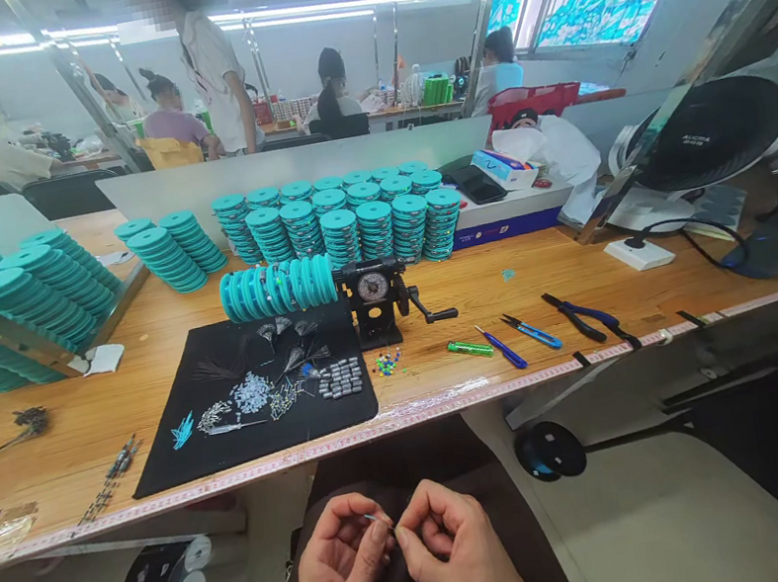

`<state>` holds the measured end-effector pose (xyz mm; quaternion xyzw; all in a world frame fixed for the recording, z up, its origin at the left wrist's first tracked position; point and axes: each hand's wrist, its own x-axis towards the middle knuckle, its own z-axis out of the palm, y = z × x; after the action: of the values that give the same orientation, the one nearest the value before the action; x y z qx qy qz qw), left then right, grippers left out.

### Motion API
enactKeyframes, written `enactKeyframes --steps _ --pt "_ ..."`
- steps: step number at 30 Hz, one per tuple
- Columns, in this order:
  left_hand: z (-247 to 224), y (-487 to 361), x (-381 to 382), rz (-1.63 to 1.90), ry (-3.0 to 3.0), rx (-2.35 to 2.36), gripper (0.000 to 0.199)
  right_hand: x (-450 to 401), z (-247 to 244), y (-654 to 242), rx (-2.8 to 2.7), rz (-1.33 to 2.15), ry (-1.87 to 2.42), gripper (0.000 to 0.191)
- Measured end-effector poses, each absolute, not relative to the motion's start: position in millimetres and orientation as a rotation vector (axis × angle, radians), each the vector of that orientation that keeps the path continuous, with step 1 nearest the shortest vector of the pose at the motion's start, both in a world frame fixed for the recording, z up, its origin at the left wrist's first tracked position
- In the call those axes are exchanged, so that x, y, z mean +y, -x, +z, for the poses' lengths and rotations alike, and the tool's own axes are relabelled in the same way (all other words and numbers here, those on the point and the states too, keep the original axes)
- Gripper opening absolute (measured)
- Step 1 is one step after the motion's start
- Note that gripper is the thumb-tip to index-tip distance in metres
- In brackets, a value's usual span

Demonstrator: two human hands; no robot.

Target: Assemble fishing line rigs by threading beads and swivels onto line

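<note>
My left hand [345, 565] is above my lap, with thumb and forefinger pinched on a thin light-blue piece [371, 517]. Fingertip to fingertip with it, my right hand [459, 550] is also closed in a pinch; what it grips is too small to make out. Beyond both hands lies a black mat [192, 456] with clear beads [251, 392], small metal parts [219, 416], grey cylindrical weights [340, 378] and light-blue strips [183, 430]. Behind the mat stands a hand-cranked winder [371, 299] carrying a row of teal foam spools [275, 289].
Stacks of teal spools [355, 227] line the table's back. To the right lie a green tube [469, 348], a blue-handled pick [503, 348], thread snips [533, 331] and pliers [581, 317]. A measuring tape [439, 405] runs along the front edge. Several people sit or stand beyond the partition.
</note>
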<state>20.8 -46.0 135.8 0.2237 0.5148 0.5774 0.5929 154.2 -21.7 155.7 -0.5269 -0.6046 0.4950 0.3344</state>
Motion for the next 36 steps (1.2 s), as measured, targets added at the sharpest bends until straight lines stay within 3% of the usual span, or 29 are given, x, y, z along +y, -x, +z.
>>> enactKeyframes --steps 36 --pt "139 -16 -46 1.331 -0.763 1.294 0.022 -18 143 -155 -1.352 1.594 1.268 0.015"
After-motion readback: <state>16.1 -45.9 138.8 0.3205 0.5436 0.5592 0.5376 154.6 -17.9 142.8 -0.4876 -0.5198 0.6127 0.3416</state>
